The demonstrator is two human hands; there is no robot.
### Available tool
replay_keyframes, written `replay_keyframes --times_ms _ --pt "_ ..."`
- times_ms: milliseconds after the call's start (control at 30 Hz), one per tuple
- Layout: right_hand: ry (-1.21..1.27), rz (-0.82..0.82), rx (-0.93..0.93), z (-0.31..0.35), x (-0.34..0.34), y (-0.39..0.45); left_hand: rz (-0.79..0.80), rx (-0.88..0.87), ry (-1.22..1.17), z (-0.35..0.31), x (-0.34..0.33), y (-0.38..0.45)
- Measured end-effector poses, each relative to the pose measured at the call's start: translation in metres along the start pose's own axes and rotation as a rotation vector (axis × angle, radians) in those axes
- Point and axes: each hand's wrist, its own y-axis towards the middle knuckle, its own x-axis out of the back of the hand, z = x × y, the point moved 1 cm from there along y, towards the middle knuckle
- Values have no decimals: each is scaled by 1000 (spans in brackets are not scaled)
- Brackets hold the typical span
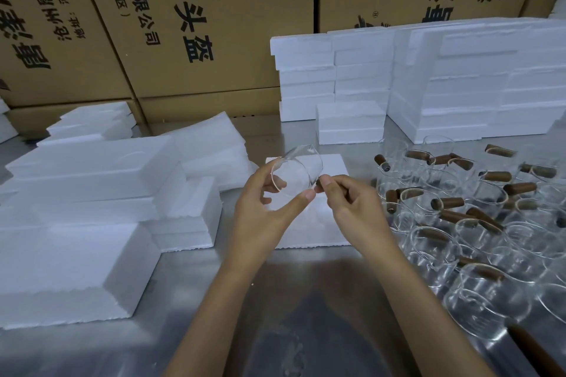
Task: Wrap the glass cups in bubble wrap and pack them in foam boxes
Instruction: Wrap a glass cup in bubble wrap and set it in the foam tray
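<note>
Glass cup (295, 170) is held tilted above the foam box (332, 164), rim toward the left hand (260, 211), whose fingers cradle it. Right hand (352, 203) pinches its brown handle (319, 184).

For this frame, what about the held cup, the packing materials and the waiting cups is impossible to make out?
- Head view: the brown wooden handle of the clear glass cup is mostly covered by the right hand; only its end shows.
- The left hand covers part of the white foam tray below.
- Bubble wrap: none can be identified.
- The clear glass cups with brown handles run off the right edge, uncountable.
</note>
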Motion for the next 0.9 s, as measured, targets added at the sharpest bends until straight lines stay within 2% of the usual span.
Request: replay_keyframes --times_ms 133,233,267,367,533,600,733,900 --pt "10 104 -93 0 2 1 2 23 58 -4 1 -2" --pt "302 300 -199 1 4 1 69 -8 -57 -4 4 -1" --pt "363 320 -218 2 3 0 100 -14 -60 -4 5 -1" --pt "403 160 -255 1 -2 1 124 11 57 -3 10 20" --pt "244 -155 -177 -7 2 6 -47 127 243 -11 20 111" --pt "191 -195 -146 -10 1 4 -90 180 409 -4 24 146" --pt "201 -218 -130 -11 -2 3 -68 364 823 24 40 180" --pt "226 -238 -124 -10 -1 5 -161 258 984 34 42 182"
